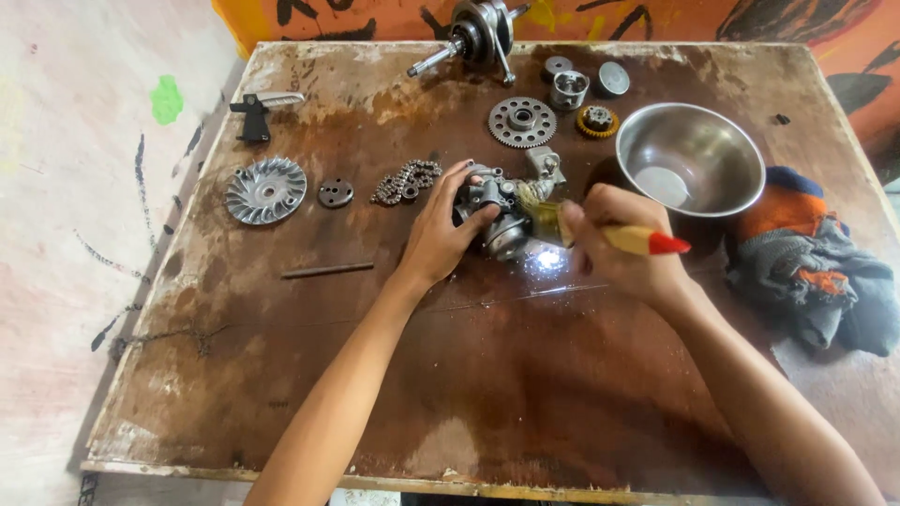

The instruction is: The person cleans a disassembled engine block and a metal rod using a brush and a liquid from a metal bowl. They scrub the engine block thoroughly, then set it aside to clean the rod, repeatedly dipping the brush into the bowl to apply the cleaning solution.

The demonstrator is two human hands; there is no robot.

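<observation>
Gripping the metal part just left of the bowl, my left hand is steadying it; my right hand, closed round the brush, is lying immediately right, handle running rightward, bristles touching the part.

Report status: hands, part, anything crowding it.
Left hand grips metal engine part. Right hand holds brush, bristles on the part. Steel bowl and chain close by, not touching.
</observation>
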